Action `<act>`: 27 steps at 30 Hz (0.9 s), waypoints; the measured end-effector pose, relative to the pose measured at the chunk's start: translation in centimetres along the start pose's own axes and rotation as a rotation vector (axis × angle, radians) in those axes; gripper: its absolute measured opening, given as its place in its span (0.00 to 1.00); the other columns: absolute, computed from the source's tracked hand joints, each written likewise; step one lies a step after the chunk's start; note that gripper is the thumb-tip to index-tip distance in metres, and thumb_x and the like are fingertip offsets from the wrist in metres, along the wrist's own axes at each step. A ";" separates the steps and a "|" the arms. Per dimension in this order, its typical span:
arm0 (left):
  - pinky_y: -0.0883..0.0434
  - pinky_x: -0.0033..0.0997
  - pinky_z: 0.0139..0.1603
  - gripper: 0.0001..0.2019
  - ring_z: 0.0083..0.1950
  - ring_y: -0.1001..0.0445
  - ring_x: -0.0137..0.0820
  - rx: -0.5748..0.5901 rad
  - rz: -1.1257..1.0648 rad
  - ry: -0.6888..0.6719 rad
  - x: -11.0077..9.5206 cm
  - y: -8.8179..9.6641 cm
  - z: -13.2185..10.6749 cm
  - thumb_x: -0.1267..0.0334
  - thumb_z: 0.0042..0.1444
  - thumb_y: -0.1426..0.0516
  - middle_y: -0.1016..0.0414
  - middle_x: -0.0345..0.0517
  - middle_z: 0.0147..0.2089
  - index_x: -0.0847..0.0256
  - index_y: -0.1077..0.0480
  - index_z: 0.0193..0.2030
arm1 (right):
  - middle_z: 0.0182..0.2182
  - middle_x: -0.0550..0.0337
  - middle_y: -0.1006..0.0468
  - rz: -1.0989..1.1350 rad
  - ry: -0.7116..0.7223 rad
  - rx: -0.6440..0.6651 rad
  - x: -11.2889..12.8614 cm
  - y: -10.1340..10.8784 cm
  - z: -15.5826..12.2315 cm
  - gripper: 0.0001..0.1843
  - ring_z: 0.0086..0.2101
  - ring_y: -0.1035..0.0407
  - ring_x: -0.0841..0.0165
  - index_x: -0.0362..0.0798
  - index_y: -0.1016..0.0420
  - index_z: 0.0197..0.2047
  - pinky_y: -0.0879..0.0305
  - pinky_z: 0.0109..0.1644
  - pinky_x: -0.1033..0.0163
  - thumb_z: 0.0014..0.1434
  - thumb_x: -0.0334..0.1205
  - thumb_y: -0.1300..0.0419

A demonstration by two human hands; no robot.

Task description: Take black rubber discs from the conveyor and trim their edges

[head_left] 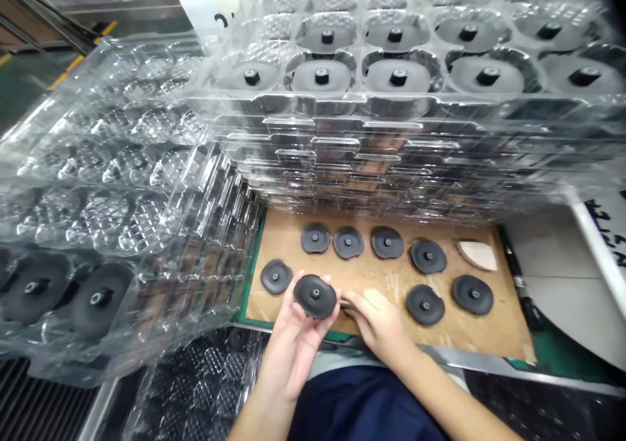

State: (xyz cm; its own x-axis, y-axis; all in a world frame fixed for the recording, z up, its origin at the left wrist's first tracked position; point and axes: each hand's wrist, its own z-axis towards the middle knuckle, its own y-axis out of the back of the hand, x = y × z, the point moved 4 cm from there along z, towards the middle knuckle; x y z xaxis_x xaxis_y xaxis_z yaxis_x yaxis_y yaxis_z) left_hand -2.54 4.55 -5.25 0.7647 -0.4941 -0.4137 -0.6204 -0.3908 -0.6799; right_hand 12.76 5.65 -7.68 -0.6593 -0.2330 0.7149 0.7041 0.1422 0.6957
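My left hand [293, 336] holds a black round disc [315, 295] with a small centre hub, fingers curled round its rim, above the near edge of a brown board [469, 333]. My right hand [379, 320] is just right of it, fingers bent and pinched toward the disc's edge; what they hold, if anything, is too small to make out. Several more black discs [386, 242] lie flat on the board in two loose rows.
A tall stack of clear plastic trays [391, 147] stands behind the board, the top tray [342, 98] filled with discs. Another stack of clear trays [112, 219] sits at the left, partly filled. A pale wedge-shaped piece [476, 254] lies at the board's right.
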 end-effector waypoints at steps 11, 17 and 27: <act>0.28 0.31 0.50 0.24 0.51 0.26 0.39 0.044 0.195 0.074 2.2 -4.2 -0.5 0.65 0.43 0.33 0.24 0.49 0.50 0.58 0.29 0.50 | 0.37 0.56 0.21 0.193 0.169 -0.030 9.1 8.9 2.2 0.13 0.36 0.29 0.66 0.44 0.29 0.47 0.33 0.40 0.60 0.61 0.30 0.50; 0.29 0.39 0.53 0.29 0.50 0.26 0.43 0.091 0.248 0.106 2.8 -5.5 -1.1 0.62 0.41 0.32 0.22 0.50 0.45 0.58 0.30 0.52 | 0.36 0.50 0.22 0.113 0.184 -0.128 9.2 10.2 1.3 0.14 0.36 0.30 0.62 0.40 0.28 0.46 0.33 0.40 0.56 0.62 0.30 0.52; 0.27 0.33 0.49 0.28 0.46 0.24 0.40 0.120 0.307 0.117 3.3 -6.6 -2.0 0.57 0.33 0.30 0.21 0.46 0.38 0.58 0.25 0.45 | 0.36 0.51 0.22 0.123 0.191 -0.162 9.1 11.0 0.0 0.14 0.35 0.30 0.62 0.40 0.29 0.46 0.33 0.40 0.56 0.62 0.30 0.52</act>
State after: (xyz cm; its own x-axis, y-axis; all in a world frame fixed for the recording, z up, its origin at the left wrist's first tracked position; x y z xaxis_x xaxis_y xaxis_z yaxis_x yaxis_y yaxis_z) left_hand 3.78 3.96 -0.90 0.5158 -0.6627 -0.5430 -0.7883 -0.1190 -0.6037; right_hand 14.49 5.12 6.47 -0.5151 -0.4024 0.7568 0.8191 0.0289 0.5729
